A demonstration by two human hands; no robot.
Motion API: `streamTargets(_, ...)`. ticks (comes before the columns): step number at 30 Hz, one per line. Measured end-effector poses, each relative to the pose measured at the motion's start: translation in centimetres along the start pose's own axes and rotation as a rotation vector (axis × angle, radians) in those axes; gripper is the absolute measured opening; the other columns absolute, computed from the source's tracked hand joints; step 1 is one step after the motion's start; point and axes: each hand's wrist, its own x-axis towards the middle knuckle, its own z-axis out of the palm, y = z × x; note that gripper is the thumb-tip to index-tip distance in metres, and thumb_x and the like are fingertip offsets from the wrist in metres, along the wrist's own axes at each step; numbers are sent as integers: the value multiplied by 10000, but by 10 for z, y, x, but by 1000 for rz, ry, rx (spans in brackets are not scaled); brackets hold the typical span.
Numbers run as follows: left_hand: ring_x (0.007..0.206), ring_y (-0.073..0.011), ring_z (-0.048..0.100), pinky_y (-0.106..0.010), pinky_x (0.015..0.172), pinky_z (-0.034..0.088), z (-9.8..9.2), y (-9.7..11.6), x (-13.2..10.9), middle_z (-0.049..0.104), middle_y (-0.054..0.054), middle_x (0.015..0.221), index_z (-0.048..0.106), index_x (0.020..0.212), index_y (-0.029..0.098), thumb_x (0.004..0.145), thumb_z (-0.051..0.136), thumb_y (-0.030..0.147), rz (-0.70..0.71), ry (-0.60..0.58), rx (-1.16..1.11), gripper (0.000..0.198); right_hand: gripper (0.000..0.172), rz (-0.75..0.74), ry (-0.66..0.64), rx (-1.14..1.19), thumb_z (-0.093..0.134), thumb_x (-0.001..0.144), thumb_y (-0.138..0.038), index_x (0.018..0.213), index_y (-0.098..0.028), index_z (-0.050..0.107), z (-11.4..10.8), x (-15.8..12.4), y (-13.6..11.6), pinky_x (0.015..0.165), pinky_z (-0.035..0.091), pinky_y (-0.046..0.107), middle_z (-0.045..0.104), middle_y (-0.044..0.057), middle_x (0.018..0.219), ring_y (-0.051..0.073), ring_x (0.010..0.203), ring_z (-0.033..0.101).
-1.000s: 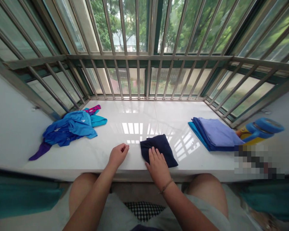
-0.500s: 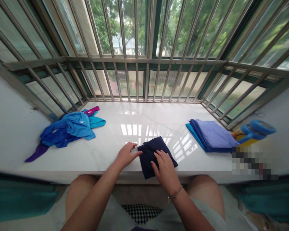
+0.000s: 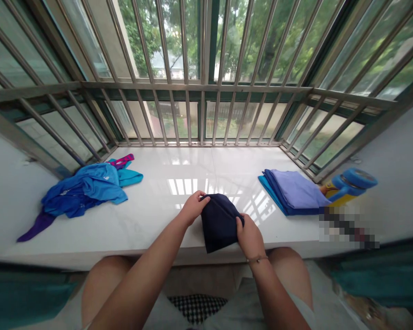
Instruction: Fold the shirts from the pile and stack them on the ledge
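A folded dark navy cloth (image 3: 219, 222) is held just above the white windowsill (image 3: 158, 211), near its front edge. My left hand (image 3: 193, 207) pinches the cloth's upper left corner. On the cloth's right edge my right hand (image 3: 249, 235) is closed, with a thin bracelet on its wrist. The cloth's lower end hangs over the sill's front edge.
A loose heap of blue, teal and purple clothes (image 3: 84, 190) lies at the left of the sill. A neat stack of folded blue cloths (image 3: 292, 192) sits at the right, beside a blue and yellow bottle (image 3: 347, 185). Metal window bars (image 3: 206, 110) close the far side.
Both hands have taken hold of the navy cloth and lifted it off the sill; a second ago the right hand lay flat on it and the left rested beside it.
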Motion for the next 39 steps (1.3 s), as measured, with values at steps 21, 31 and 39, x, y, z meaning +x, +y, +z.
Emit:
streamTargets(21, 560, -122, 652, -218, 520, 488, -28, -41, -21, 651, 59, 703, 594, 1141, 230, 816, 815, 390, -150, -193, -148, 425, 320, -681, -10, -6, 605, 1001, -104, 1219, -274, 767, 8, -57, -8, 1252, 436, 635, 727, 103, 1403, 289, 1373, 644)
streamTargets(31, 963, -239, 731, -426, 919, 616, -14, -29, -25, 732, -92, 1107, 683, 1150, 208, 792, 561, 36, 255, 91, 487, 415, 243, -730, -73, 53, 529, 1079, -213, 980, -237, 749, -5, -62, -6, 1283, 364, 663, 772, 86, 1308, 287, 1374, 632)
streamTargets(39, 1511, -294, 548, -585, 1311, 352, 20, -27, -20, 653, -77, 1574, 727, 1394, 290, 1045, 527, 219, 609, -255, 753, 409, 815, -637, -41, -129, 882, 857, -439, 1574, -203, 573, 28, -63, -40, 1285, 285, 744, 537, 201, 1646, 443, 1536, 464)
